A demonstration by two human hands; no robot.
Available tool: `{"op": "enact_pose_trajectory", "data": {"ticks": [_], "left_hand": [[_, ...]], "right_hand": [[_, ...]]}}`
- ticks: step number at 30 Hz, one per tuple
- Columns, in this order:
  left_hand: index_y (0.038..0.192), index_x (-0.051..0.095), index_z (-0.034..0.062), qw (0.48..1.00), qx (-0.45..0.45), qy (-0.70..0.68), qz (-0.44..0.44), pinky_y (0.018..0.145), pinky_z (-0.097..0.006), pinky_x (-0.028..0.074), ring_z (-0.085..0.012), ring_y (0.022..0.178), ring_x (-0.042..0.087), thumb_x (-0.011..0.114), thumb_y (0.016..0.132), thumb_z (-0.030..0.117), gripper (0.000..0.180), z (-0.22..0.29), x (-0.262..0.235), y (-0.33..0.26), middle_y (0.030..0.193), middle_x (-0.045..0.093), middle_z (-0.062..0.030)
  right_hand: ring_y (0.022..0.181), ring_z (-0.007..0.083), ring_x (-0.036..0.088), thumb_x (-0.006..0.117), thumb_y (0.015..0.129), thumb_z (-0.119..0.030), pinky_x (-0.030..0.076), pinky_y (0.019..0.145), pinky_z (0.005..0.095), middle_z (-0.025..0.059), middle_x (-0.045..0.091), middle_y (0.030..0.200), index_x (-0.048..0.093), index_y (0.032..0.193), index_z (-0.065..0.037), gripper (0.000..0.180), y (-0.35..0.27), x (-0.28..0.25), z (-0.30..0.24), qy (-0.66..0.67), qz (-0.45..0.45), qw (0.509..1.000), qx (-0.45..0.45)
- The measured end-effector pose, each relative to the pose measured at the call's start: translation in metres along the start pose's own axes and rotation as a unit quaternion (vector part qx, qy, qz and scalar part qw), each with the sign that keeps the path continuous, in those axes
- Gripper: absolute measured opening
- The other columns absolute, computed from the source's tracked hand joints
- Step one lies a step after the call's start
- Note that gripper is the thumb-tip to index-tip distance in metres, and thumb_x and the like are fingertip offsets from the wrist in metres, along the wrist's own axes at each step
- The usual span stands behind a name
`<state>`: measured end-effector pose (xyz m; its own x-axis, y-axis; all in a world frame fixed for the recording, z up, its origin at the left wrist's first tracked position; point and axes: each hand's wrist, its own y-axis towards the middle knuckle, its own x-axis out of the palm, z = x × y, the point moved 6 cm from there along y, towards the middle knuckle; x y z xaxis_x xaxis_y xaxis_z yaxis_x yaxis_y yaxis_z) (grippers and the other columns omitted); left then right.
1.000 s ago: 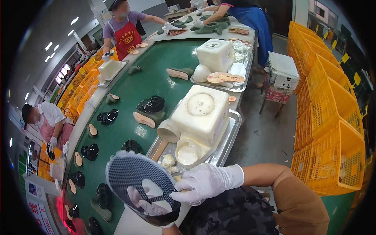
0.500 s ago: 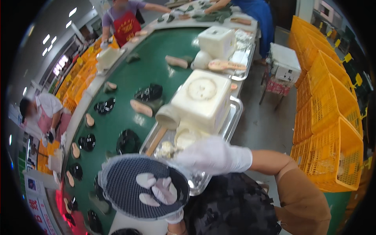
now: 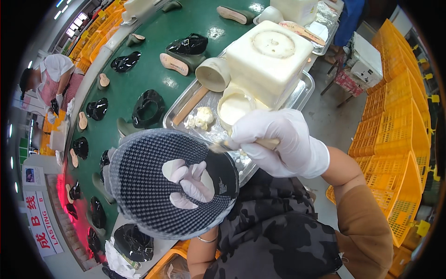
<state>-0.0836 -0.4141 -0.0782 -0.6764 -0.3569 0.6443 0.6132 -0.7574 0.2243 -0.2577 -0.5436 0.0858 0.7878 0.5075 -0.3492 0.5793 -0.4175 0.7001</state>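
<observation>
My right hand (image 3: 281,142), in a white glove, is closed round the pale handle of a brush (image 3: 222,147), whose bristles point left. The brush hangs between a cup of cream-coloured paste (image 3: 234,109) and a round houndstooth-patterned cloth piece (image 3: 144,186). That piece has a grey edge and a black section with a small label. My left forearm passes behind it, and the white-gloved fingers of my left hand (image 3: 193,183) show curled in its middle, against a pale surface. The cup lies against a white plastic jug (image 3: 274,60) on a metal tray (image 3: 307,90).
On the green table (image 3: 139,72) lie several black patent shoe uppers (image 3: 148,108) and lasts with tan soles (image 3: 174,64). Yellow crates (image 3: 395,135) line the right side. A white box (image 3: 367,58) stands on a stool. Across the table is a person in pink (image 3: 55,76).
The view has tilted down and shifted. My right hand has moved away from the paste cup, and the brush now shows clearly. The cloth piece remains at my left hand.
</observation>
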Motion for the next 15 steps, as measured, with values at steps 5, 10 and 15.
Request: {"op": "enact_pose_trajectory", "data": {"ticks": [5, 10, 15], "left_hand": [[0.113, 0.046, 0.0044, 0.980, 0.168, 0.110, -0.005, 0.087, -0.039, 0.046, -0.0217, 0.100, 0.050, 0.043, 0.091, 0.033, 0.037, -0.007, 0.002, 0.006, 0.112, 0.047, -0.0092], [0.114, 0.046, 0.0023, 0.958, 0.189, 0.214, -0.033, 0.088, -0.048, 0.048, -0.0302, 0.107, 0.048, 0.041, 0.089, 0.026, 0.034, 0.007, 0.013, -0.001, 0.121, 0.040, -0.0117], [0.120, 0.039, 0.0038, 0.942, 0.208, 0.239, -0.109, 0.091, -0.047, 0.046, -0.0274, 0.113, 0.042, 0.048, 0.088, 0.026, 0.040, 0.021, 0.015, 0.001, 0.121, 0.039, -0.0092]], "right_hand": [[0.071, 0.0238, 0.061, 0.060, 0.079, -0.002, 0.049, 0.065, 0.0305, 0.0097, 0.062, 0.082, 0.056, 0.093, -0.002, 0.015, -0.007, -0.002, -0.004, 0.058, 0.037, 0.996, 0.052], [0.062, 0.0273, 0.058, 0.068, 0.073, -0.010, 0.047, 0.054, 0.0325, 0.0052, 0.057, 0.075, 0.054, 0.093, -0.010, 0.025, -0.002, 0.006, -0.004, -0.031, 0.043, 0.998, -0.028], [0.063, 0.0259, 0.060, 0.067, 0.076, -0.009, 0.048, 0.054, 0.0314, 0.0066, 0.058, 0.077, 0.053, 0.092, -0.009, 0.021, -0.017, 0.007, 0.004, 0.003, -0.016, 0.996, 0.091]]}}
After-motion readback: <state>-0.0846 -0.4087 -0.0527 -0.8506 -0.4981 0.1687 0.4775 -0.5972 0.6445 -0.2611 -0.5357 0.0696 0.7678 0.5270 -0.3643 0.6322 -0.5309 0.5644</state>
